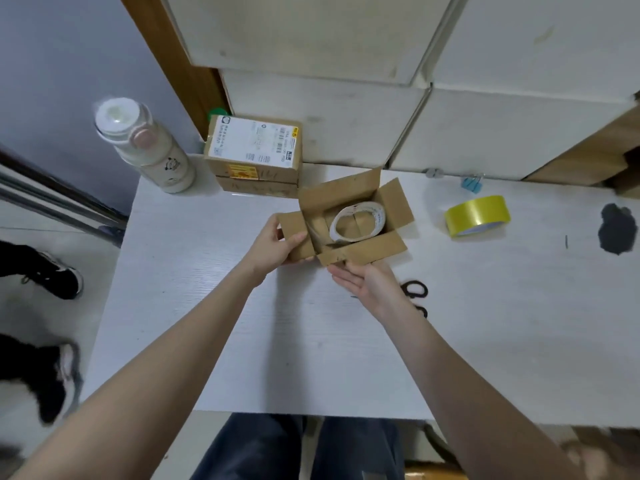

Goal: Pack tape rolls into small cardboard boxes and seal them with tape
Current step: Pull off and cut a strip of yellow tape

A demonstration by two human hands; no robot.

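A white table [242,323] carries everything, pushed against pale cabinet fronts [346,126] at the back. At its far left corner stands a cream bottle [149,147], and beside it two closed cardboard boxes [254,155] are stacked, the top one bearing a shipping label; they look already packed and set out of the way.

Near the middle sits the small open box [349,223], all four flaps spread outward. A white tape roll [358,221] lies flat inside it, so the packing part of this box appears done and the closing is what remains.

The left hand [273,245] grips the box's left flap, thumb on top and fingers curled beneath, probably both to steady the box and to start folding that flap inward. The right hand [363,282] is released, palm up with fingers straight, its tips under the edge of the near flap, likely ready to lift it shut.

To the right, well apart from the box, a yellow tape roll [478,214] lies within reach, presumably for sealing. Black scissors [415,294] lie just beside the right wrist, partly hidden by it. A blue binder clip [471,184] rests near the back edge.
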